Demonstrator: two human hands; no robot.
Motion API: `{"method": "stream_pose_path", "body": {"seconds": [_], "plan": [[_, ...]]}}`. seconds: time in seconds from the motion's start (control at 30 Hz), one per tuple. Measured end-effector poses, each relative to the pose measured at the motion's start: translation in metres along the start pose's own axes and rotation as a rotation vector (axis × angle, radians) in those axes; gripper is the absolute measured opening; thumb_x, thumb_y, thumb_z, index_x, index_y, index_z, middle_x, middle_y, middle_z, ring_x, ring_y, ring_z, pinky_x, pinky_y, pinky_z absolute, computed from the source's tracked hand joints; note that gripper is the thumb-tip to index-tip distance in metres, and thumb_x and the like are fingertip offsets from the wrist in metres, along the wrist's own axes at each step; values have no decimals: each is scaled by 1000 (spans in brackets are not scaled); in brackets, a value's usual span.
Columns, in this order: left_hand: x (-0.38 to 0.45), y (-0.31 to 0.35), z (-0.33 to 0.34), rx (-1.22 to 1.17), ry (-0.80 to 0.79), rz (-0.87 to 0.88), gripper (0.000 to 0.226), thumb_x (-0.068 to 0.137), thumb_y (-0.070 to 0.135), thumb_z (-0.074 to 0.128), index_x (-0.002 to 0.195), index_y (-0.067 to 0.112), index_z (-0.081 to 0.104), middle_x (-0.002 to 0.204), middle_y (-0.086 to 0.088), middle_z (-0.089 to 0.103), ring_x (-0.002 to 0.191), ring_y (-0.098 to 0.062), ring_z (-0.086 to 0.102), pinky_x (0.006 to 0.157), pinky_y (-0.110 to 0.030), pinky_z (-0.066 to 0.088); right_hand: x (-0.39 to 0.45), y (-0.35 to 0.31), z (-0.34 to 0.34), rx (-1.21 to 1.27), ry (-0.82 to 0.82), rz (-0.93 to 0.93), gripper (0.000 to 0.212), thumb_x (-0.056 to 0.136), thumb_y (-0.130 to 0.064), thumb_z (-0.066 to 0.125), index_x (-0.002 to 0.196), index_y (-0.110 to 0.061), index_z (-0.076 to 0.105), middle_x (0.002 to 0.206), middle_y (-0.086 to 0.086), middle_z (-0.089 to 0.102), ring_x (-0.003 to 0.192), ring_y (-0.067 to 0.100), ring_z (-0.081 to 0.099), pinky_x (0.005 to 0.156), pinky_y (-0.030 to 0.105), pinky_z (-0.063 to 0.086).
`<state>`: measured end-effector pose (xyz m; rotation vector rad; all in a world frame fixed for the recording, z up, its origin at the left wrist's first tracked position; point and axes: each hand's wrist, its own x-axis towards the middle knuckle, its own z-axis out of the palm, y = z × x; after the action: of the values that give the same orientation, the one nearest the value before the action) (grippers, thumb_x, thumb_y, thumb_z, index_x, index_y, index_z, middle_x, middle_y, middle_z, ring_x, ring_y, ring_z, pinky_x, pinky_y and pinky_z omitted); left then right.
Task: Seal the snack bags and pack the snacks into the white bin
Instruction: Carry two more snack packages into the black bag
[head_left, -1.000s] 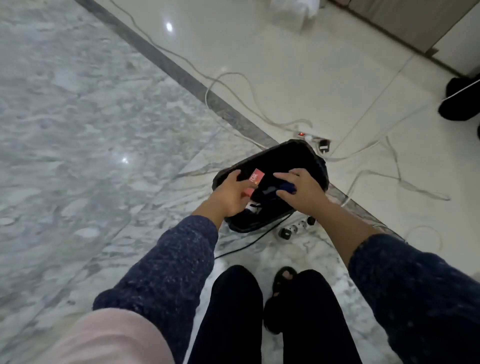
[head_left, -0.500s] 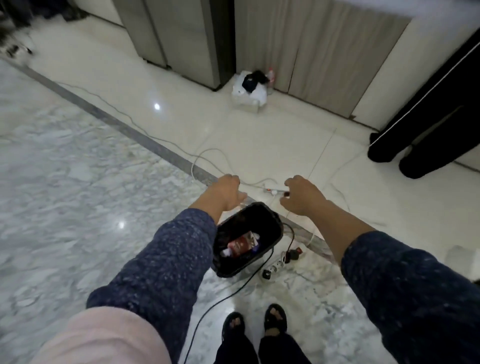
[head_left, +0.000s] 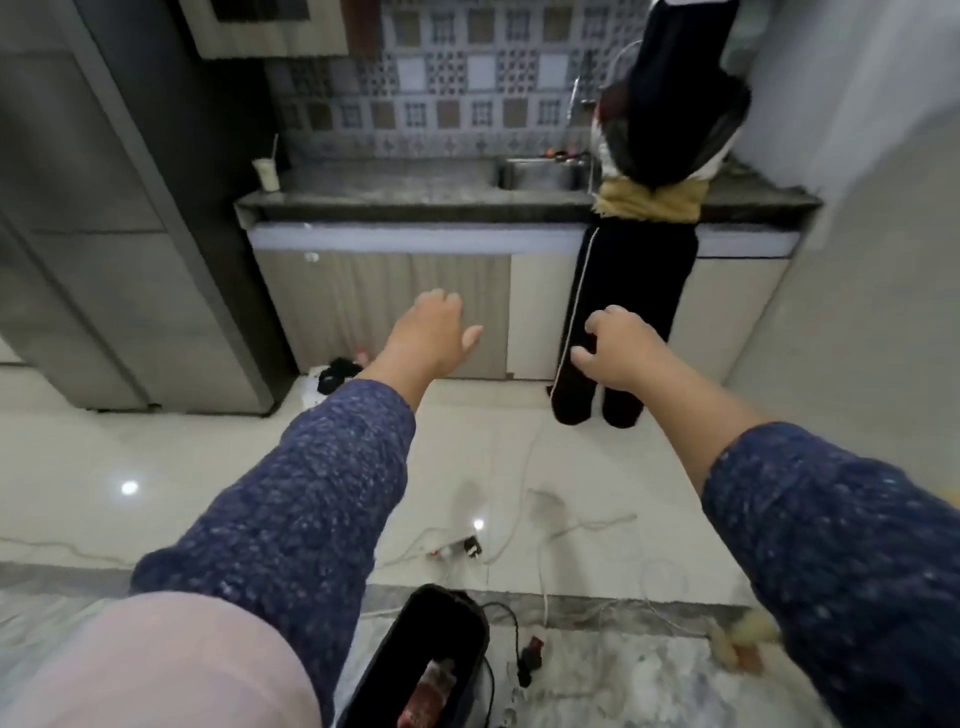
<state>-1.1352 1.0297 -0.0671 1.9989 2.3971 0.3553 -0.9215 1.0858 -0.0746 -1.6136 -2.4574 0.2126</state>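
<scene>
Reaching fwd at chest height, both arms in speckled navy knit sleeves (head_left: 291, 499) are extended w/ nothing held: left hand (head_left: 428, 338) fingers loosely spread, thumb out; right hand (head_left: 615, 348) fingers loosely curled downward, empty. Change vs. 0.5 s ago: view has tilted up; hands, then just above the bin rim, are now well apart from it and seen against the beige cabinet doors (head_left: 395, 301). Black oval plastic bin (head_left: 431, 639) now sits at bottom edge of frame on grey marble floor (head_left: 613, 680), red snack packet (head_left: 428, 686) inside it; seal state unreadable. White power strip w/ cables (head_left: 457, 548) lies on cream tile beyond the bin. Second person in black trousers (head_left: 623, 291) stands at the steel sink (head_left: 540, 174); pale cup w/ straw (head_left: 266, 174) on dark stone counter.
</scene>
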Motion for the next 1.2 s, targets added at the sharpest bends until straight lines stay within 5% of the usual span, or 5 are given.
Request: {"method": "stream_pose_path", "body": {"seconds": [0.23, 0.6, 1.2], "plan": [[22, 108, -9, -44, -21, 399, 47, 95, 39, 46, 127, 4, 48, 128, -15, 49, 119, -30, 47, 98, -40, 41, -76, 82, -50, -48, 95, 385, 55, 92, -35, 50, 135, 0, 43, 141, 19, 41, 130, 33, 40, 104, 37, 36], [-63, 324, 12, -87, -150, 922, 52, 96, 41, 43, 132, 2, 44, 135, -18, 45, 125, -33, 42, 104, -43, 37, -298, 175, -101, -112, 287, 919, 55, 90, -36, 53, 133, -3, 44, 134, 14, 45, 124, 31, 45, 101, 39, 40], [-458, 604, -15, -390, -246, 1706, 49, 95, 39, 46, 129, 4, 46, 131, -13, 47, 123, -29, 45, 100, -40, 41, -754, 182, -168, -282, 487, 1626, 53, 88, -34, 54, 131, -2, 46, 131, 15, 47, 120, 32, 48, 97, 40, 43]]}}
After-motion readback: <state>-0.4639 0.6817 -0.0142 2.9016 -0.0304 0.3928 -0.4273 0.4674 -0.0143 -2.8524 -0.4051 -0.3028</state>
